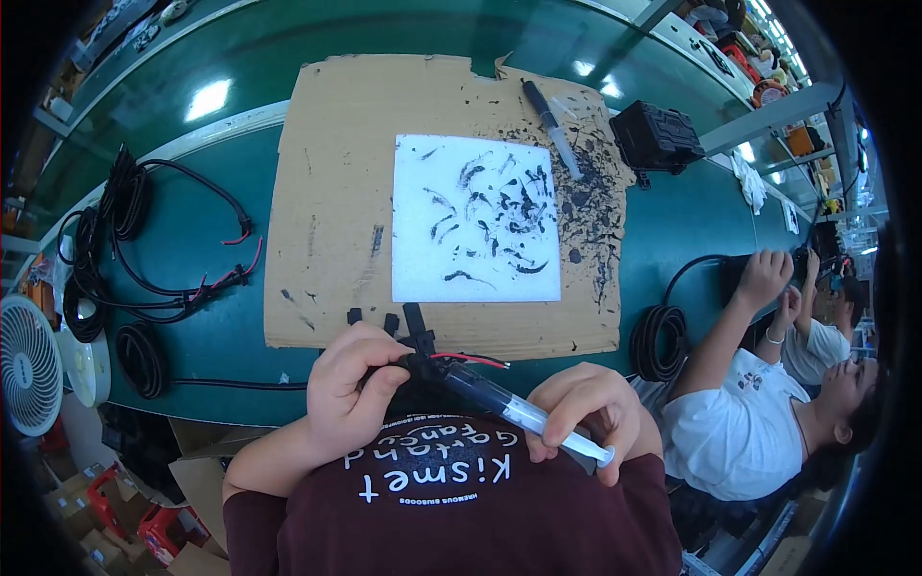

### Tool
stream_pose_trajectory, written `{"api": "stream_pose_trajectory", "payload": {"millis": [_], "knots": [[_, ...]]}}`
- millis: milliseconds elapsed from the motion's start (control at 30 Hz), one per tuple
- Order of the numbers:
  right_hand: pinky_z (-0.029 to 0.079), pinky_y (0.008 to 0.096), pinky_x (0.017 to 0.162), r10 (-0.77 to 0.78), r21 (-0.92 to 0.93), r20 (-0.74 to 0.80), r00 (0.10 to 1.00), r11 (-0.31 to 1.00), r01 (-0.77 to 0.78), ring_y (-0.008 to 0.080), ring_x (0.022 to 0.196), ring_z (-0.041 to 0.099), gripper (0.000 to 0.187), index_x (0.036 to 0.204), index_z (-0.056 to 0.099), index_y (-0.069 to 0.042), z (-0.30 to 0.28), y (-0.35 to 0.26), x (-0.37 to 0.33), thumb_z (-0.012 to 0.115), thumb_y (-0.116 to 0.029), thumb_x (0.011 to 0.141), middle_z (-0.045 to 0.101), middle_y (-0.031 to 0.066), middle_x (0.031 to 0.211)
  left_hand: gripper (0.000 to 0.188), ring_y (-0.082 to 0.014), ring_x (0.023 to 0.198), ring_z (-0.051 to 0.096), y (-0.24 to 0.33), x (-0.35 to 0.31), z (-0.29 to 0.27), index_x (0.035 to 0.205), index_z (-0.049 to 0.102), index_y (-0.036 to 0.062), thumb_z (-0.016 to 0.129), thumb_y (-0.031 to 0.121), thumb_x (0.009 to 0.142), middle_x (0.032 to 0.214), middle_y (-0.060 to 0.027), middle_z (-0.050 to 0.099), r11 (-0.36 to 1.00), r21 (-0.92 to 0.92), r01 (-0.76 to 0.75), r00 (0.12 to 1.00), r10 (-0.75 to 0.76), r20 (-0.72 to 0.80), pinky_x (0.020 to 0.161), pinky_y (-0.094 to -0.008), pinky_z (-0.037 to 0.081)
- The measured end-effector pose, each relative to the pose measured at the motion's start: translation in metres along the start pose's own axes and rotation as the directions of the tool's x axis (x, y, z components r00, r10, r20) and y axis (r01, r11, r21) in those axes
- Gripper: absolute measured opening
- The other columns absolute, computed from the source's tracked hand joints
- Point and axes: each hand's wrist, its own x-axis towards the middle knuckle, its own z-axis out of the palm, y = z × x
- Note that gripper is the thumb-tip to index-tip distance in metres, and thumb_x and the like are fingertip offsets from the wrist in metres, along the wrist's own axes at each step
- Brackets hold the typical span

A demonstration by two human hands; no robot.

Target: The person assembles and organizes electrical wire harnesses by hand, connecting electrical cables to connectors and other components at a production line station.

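Observation:
My left hand is closed in a pinch around a black cable connector with dark prongs, held in front of my shirt. From its left side a black cable runs across the table edge to a coil. Red and white wire ends stick out beside the connector. My right hand grips a clear syringe by its plunger end, fingers curled around it. Dark paste fills the syringe's front part, and its tip meets the connector near my left fingers; the exact contact is hidden.
A cardboard sheet bears a white foam sheet smeared black and a second syringe. A black case stands at the right. Cable coils lie left beside a fan. A co-worker sits at right.

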Motion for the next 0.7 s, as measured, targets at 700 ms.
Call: {"api": "stream_pose_trajectory", "payload": {"millis": [700], "knots": [[0.047, 0.0314, 0.058, -0.012, 0.001, 0.064, 0.998, 1.0, 0.012, 0.0275, 0.074, 0.062, 0.055, 0.11, 0.057, 0.005, -0.0037, -0.0005, -0.0006, 0.078, -0.031, 0.073, 0.062, 0.0205, 0.084, 0.016, -0.021, 0.064, 0.052, -0.0019, -0.0017, -0.001, 0.091, 0.056, -0.0013, 0.05, 0.013, 0.092, 0.076, -0.0106, 0.055, 1.0, -0.022, 0.006, 0.994, -0.004, 0.105, 0.059, -0.0292, 0.041]]}}
